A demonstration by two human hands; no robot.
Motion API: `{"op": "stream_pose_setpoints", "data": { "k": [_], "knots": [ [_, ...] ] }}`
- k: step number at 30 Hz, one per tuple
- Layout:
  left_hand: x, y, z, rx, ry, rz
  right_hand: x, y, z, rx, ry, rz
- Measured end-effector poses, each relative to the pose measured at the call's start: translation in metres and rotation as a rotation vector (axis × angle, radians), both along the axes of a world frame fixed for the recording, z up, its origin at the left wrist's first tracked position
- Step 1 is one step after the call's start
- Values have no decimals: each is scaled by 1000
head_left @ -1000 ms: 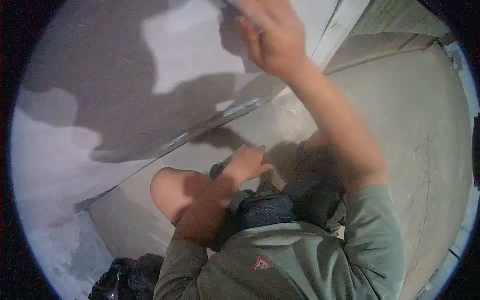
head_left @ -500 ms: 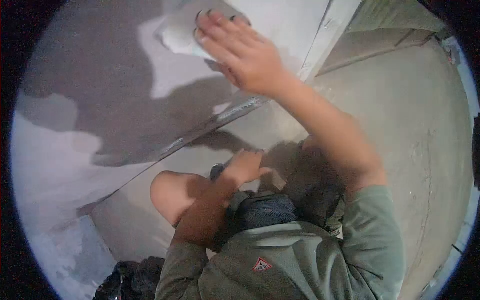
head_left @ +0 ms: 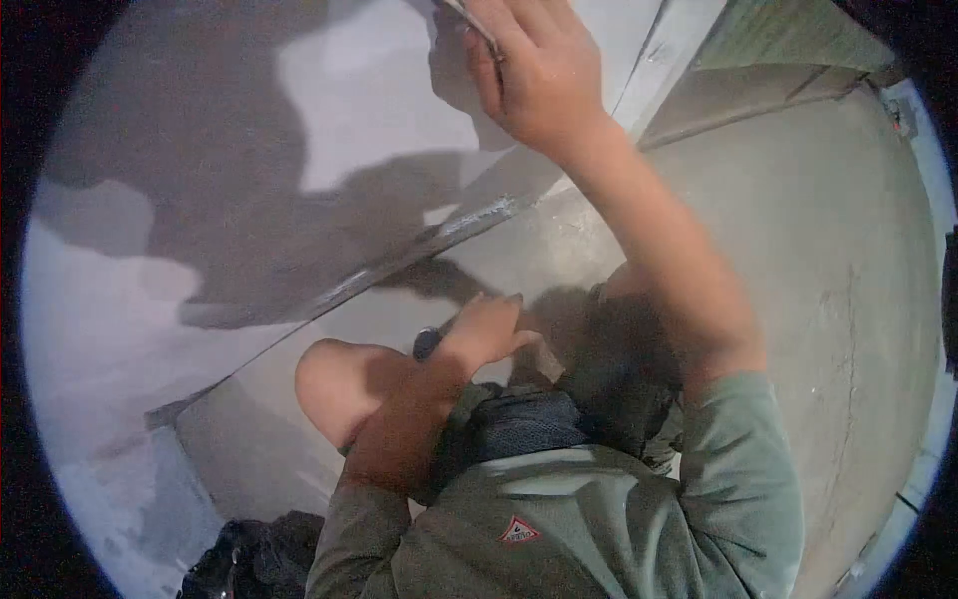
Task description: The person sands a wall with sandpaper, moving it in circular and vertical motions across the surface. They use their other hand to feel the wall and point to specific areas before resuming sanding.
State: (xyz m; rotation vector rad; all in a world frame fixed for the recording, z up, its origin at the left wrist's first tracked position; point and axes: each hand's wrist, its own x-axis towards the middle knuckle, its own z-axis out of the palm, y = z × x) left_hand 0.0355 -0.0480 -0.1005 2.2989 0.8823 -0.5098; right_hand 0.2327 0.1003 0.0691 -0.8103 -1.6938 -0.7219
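Observation:
My right hand [head_left: 544,75] is raised against the white wall [head_left: 374,100] at the top of the view, its fingertips cut off by the frame edge. Between its thumb and fingers is a thin, flat piece [head_left: 471,22], seen nearly edge-on; its material is unclear. My left hand [head_left: 486,329] hangs over my lap beside my bare knee [head_left: 339,384]. Its thumb stands apart from the fingers, and nothing is visibly held in it.
A grey floor [head_left: 758,220] meets the wall along a rough ledge [head_left: 469,222]. Dark shadows fall across the wall. A black crumpled bag or cloth [head_left: 264,554] lies at the lower left. A greenish panel [head_left: 788,35] stands at the upper right.
My right hand has moved up and to the right along the wall and turned, from lying flat to showing the thin piece's edge. My left hand has hardly moved.

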Motion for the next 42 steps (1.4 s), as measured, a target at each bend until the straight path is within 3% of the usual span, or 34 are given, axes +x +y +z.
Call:
{"op": "stream_pose_setpoints", "data": {
  "k": [2,6,7,10,11,14,16,20,22,23,26,27,28,30,31,33,34,36,37,38,41,42],
  "knots": [
    [-2,-2,-2,16,-60,7,-11,-7,-10,-80,167,30],
    [-4,1,-4,-27,55,-29,-19,-17,-18,-180,-50,95],
    [-6,-1,-10,3,44,-14,-17,-7,-15,-74,82,115],
    [-5,0,-3,-3,-14,27,-5,-9,-5,-164,152,35],
    [-6,0,-5,-6,-11,26,-9,-6,-9,-58,144,35],
    [-2,3,-7,6,-4,-25,-25,-16,-31,-134,-12,171],
    [-2,3,-1,-25,63,-16,-16,-15,-20,-122,-61,146],
    [-5,0,-10,-7,-29,22,-4,-11,-4,-349,178,-16],
    [-8,-1,-18,9,-66,29,-16,-3,-25,-80,124,56],
    [-6,2,-12,10,-66,23,-22,-10,-29,-157,24,136],
    [0,9,2,-66,108,-18,-16,-7,-22,-154,-39,96],
    [1,10,2,-65,73,1,-14,3,-14,-35,84,95],
    [1,9,1,-65,41,22,-4,-5,-10,-327,90,-29],
    [-3,5,-6,-50,17,11,8,17,-6,78,40,-49],
    [-3,5,-12,-25,-8,-13,8,18,-19,75,42,-51],
    [-4,5,-21,-8,34,-25,4,16,-44,105,-447,-258],
    [-4,1,-9,4,75,-29,4,12,-32,103,-446,-263],
    [1,8,7,-23,94,-28,-7,-1,-14,-94,12,206],
    [2,10,7,-50,116,-19,-4,-6,-2,-104,53,64],
    [0,7,2,-57,116,-9,11,20,-5,120,0,1],
    [-4,4,-11,20,-25,27,0,10,-21,104,23,41],
    [-4,6,-9,-11,13,19,-11,-5,-32,-26,-14,93]
  ]
}}
